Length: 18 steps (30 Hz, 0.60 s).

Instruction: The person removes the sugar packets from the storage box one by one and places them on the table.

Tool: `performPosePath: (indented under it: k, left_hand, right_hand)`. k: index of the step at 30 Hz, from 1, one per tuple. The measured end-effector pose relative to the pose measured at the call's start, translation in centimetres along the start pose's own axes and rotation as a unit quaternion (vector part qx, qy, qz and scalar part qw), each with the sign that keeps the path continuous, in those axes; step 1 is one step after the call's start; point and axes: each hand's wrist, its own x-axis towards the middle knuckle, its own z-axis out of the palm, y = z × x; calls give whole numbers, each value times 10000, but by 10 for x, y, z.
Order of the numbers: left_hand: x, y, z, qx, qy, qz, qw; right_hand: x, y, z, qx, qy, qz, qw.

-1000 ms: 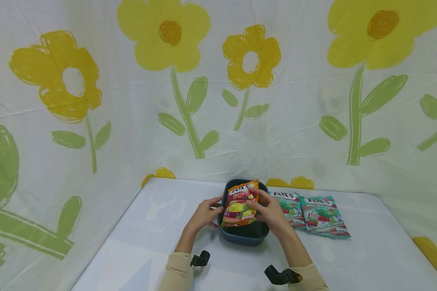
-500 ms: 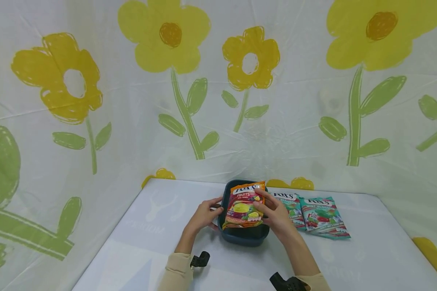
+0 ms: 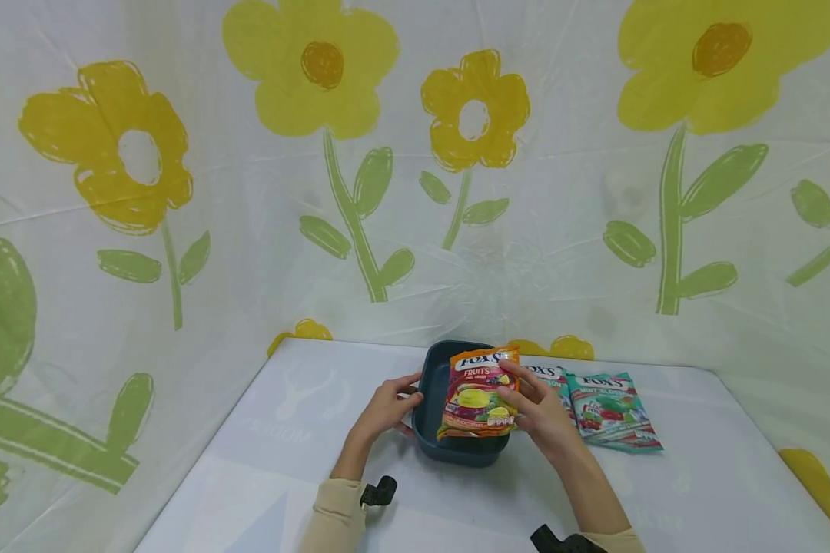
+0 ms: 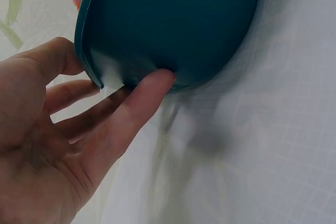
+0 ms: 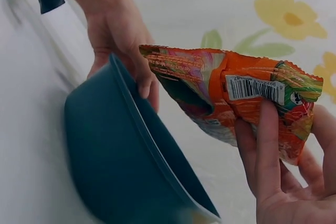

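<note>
An orange and red Fox's Fruits candy bag (image 3: 476, 393) is held up over a dark blue-green plastic basin (image 3: 456, 455). My right hand (image 3: 545, 411) pinches the bag by its right side. In the right wrist view, the barcode on the bag's back (image 5: 226, 93) faces the camera, and fingers of my right hand (image 5: 286, 177) press against it. My left hand (image 3: 383, 405) grips the basin's left rim. Seen from the left wrist, the thumb and fingers of my left hand (image 4: 68, 129) lie about the edge of the basin (image 4: 173, 30).
Two teal Fox's candy bags lie to the right of the basin. The right teal bag (image 3: 614, 411) is fully visible; the left teal bag (image 3: 562, 384) is partly covered by my right hand. Behind the white table (image 3: 249, 476) hangs a flower-printed curtain (image 3: 553, 253).
My right hand has drawn the orange candy bag rightward and slightly toward me, baring more of the basin's left inside. My left hand has stayed at the basin's rim.
</note>
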Motion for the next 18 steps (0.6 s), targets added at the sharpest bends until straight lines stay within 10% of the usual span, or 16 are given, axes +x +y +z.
performPosePath:
  k: [18]
  left_hand:
    - [1, 1, -1, 96, -44, -15, 9999]
  right_hand:
    - [-10, 3, -31, -128, 73, -92, 9998]
